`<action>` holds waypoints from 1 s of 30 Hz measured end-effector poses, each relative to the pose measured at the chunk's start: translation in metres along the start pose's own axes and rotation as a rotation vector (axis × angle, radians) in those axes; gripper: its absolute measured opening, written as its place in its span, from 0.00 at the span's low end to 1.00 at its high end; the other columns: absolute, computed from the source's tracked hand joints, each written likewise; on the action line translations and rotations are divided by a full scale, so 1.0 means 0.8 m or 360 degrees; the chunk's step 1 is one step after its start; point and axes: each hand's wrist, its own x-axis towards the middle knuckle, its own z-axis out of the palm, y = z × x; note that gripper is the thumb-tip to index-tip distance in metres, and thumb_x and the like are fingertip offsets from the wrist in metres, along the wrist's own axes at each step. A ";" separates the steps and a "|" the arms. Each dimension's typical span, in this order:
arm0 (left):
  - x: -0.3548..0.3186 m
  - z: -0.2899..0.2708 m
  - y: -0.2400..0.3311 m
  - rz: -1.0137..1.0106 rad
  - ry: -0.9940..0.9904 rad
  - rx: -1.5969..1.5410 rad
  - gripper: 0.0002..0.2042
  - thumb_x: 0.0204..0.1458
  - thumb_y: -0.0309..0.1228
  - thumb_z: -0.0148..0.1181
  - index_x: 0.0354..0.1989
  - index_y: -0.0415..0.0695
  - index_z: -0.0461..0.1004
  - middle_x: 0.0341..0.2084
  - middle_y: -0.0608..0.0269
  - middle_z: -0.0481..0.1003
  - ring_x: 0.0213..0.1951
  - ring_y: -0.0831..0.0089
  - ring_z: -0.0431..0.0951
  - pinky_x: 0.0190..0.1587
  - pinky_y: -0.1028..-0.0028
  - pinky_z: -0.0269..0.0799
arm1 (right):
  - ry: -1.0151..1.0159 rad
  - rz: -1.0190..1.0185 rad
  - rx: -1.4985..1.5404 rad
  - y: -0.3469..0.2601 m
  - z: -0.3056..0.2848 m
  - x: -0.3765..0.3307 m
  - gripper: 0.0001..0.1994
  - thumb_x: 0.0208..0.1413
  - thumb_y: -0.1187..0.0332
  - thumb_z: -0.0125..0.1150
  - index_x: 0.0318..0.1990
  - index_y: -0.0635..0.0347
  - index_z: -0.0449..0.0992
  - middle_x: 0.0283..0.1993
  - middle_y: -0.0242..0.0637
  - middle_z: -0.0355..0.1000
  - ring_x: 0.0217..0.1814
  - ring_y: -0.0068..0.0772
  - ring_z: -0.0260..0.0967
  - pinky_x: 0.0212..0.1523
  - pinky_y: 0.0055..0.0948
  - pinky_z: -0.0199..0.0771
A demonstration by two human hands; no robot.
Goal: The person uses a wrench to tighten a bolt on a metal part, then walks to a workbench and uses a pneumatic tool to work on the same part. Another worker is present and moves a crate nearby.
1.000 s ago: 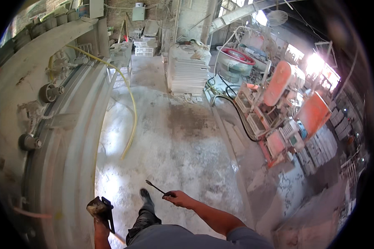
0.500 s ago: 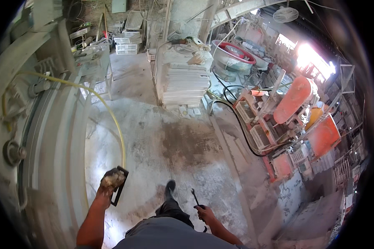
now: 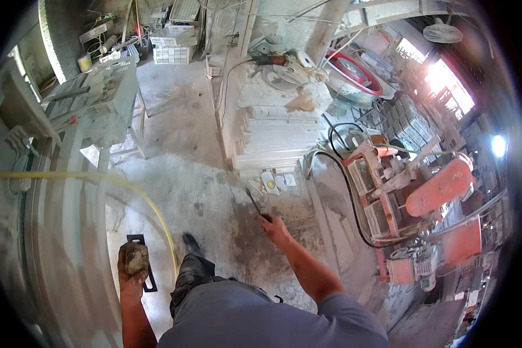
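Note:
My right hand point(image 3: 277, 231) is stretched ahead over the floor, closed round the dark handle end of a wrench point(image 3: 253, 200). The wrench's slim shaft points forward and left, its tip blurred. Low on the left, my left hand point(image 3: 131, 279) is closed at a black, flat, slotted piece point(image 3: 151, 281). A rough brownish lump point(image 3: 134, 258) covers the same spot; whether it is a soiled glove or a held object I cannot tell. My left fingers are mostly hidden. A yellow hose point(image 3: 154, 210) curves down just right of the black piece.
A long pale machine bed point(image 3: 69, 232) runs along my left, with a dusty table point(image 3: 107, 104) beyond it. Stacked white slabs point(image 3: 275, 139) stand ahead. To the right are an orange machine point(image 3: 441, 188) and a black hose point(image 3: 354, 211). White crates point(image 3: 174, 52) stand at the back.
My right hand has swung forward and up with the wrench. My left hand has moved left and slightly down with the black piece. The view has shifted forward, nearer the slabs.

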 end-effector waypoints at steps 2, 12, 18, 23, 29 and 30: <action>0.074 -0.011 -0.011 -0.0040 0.0123 0.0165 0.36 0.39 0.28 0.66 0.62 0.45 0.61 0.44 0.66 0.71 0.29 0.83 0.70 0.25 0.84 0.64 | 0.0064 -0.0052 0.0110 -0.057 0.024 0.108 0.17 0.61 0.55 0.58 0.43 0.62 0.78 0.21 0.25 0.62 0.20 0.17 0.57 0.20 0.26 0.57; 0.478 0.078 0.070 -0.0239 -0.0341 0.0292 0.33 0.35 0.26 0.67 0.55 0.42 0.63 0.41 0.63 0.71 0.38 0.76 0.74 0.34 0.76 0.74 | 0.0807 -0.0107 0.0369 -0.192 0.033 0.406 0.11 0.59 0.66 0.61 0.45 0.63 0.77 0.22 0.23 0.65 0.20 0.14 0.57 0.19 0.21 0.54; 0.724 0.155 0.116 -0.0066 -0.0649 0.0489 0.44 0.28 0.26 0.73 0.61 0.41 0.60 0.46 0.60 0.71 0.47 0.70 0.73 0.40 0.70 0.79 | 0.1218 -0.0240 0.0339 -0.235 -0.030 0.605 0.22 0.54 0.64 0.61 0.52 0.72 0.74 0.30 0.41 0.73 0.31 0.32 0.68 0.35 0.34 0.69; 0.877 0.176 0.119 -0.0201 -0.0393 0.1071 0.48 0.27 0.38 0.74 0.63 0.40 0.59 0.48 0.60 0.69 0.47 0.70 0.72 0.44 0.70 0.76 | 0.1621 -0.0173 0.0288 -0.326 -0.070 0.763 0.24 0.53 0.62 0.58 0.54 0.70 0.73 0.33 0.47 0.75 0.34 0.38 0.70 0.40 0.36 0.70; 1.024 0.175 0.118 -0.0036 -0.0312 0.1012 0.47 0.30 0.35 0.69 0.65 0.41 0.57 0.50 0.60 0.69 0.47 0.69 0.72 0.47 0.71 0.72 | 0.1908 -0.0150 -0.0429 -0.379 -0.046 0.842 0.28 0.50 0.62 0.66 0.57 0.70 0.70 0.55 0.62 0.68 0.59 0.64 0.62 0.61 0.50 0.60; 1.055 0.169 0.105 -0.0097 -0.0327 0.0966 0.46 0.29 0.31 0.69 0.66 0.41 0.57 0.50 0.61 0.70 0.47 0.69 0.72 0.47 0.72 0.73 | 0.1980 -0.0086 -0.0548 -0.361 -0.037 0.833 0.30 0.50 0.63 0.67 0.58 0.71 0.68 0.56 0.63 0.67 0.60 0.64 0.61 0.62 0.50 0.59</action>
